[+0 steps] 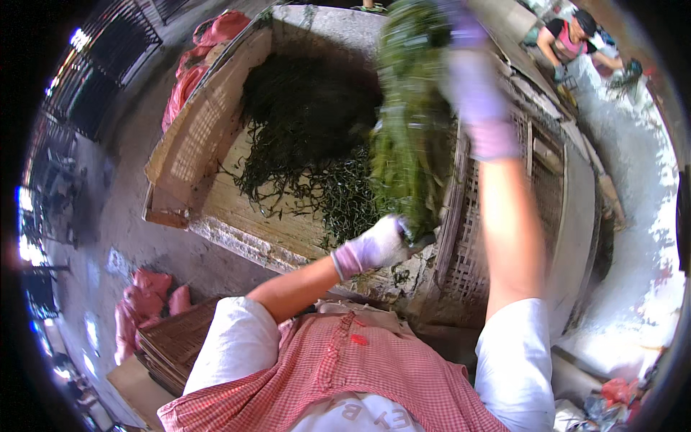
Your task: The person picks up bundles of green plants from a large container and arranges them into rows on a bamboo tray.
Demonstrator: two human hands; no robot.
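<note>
A long bunch of green seaweed (pixel 407 122) stretches away from me, smeared by motion. My left hand (pixel 381 243), in a pale glove with a purple cuff, is closed on its near end. My right hand (pixel 468 61), gloved in purple, is raised beside the bunch's far part; its fingers are too blurred to make out. Below and left of the bunch, a pile of dark seaweed strands (pixel 309 115) lies in a wooden bin (pixel 237 219). Loose strands spread over the bin's boards.
A slatted woven panel (pixel 464 237) borders the bin on the right. Pink sacks (pixel 147 302) and stacked brown woven trays (pixel 173 335) stand at my lower left. More red sacks (pixel 188 79) lean behind the bin's left wall. At the far right, a person (pixel 568 39) handles dark strands.
</note>
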